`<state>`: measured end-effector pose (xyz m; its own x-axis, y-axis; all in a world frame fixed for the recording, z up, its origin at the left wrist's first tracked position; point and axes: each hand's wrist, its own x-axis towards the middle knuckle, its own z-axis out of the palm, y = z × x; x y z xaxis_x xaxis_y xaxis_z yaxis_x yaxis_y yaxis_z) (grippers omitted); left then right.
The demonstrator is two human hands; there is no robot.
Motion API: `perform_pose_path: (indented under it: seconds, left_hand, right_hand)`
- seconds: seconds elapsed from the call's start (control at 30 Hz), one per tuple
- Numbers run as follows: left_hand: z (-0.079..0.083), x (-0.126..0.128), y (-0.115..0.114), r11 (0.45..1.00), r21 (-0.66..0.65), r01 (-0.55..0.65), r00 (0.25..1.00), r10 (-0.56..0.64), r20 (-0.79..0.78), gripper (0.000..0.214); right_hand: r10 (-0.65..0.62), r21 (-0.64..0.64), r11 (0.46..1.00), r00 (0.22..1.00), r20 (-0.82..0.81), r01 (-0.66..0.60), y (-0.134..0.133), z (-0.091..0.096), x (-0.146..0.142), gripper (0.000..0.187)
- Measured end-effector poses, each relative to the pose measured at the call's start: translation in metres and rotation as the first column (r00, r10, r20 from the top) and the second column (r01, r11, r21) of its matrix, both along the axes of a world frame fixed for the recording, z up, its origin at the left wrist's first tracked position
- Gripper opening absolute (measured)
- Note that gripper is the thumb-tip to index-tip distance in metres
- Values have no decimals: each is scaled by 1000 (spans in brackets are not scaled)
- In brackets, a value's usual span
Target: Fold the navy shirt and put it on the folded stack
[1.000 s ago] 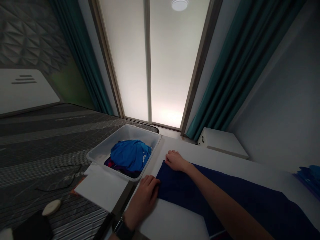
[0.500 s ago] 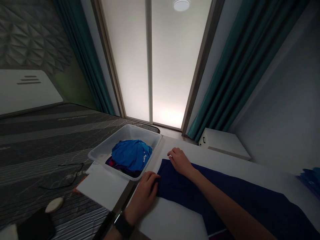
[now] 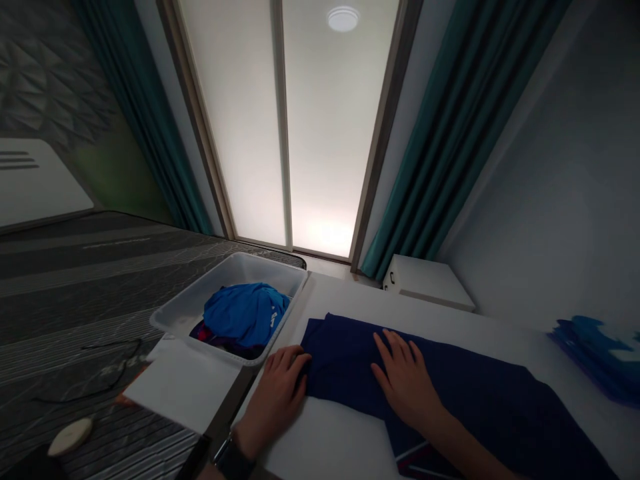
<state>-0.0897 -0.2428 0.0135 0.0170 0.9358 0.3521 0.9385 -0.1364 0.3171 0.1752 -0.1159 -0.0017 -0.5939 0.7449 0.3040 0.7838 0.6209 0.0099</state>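
Right grip (image 3: 406,387) shifted from corner toward middle of navy cloth (image 3: 475,387), spread flat, holding nothing | cloth on counter (image 3: 330,430) | left grip (image 3: 277,385) curled at cloth's 9 o'clock edge, pinch unclear | bin (image 3: 250,269) at 10 o'clock

Bottom edge crops navy garment (image 3: 490,387); right edge, blue stack (image 3: 583,337)

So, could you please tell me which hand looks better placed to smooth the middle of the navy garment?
Probably the right hand: its fingers are spread over the navy garment, while the left hand is at its narrow end.
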Motion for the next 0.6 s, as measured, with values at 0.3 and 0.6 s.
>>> perform_pose_path:
  seconds: [0.3,0.6]
  left_hand:
    - [16,31,58,952,-63,300,937,-307,-170,51]
    - [-10,52,55,973,-69,222,971,-227,-79,50]
  right_hand:
    - [-259,-193,945,965,47,263,2,-12,64,59]
    - [-131,-296,946,991,37,136,29,-6,76,57]
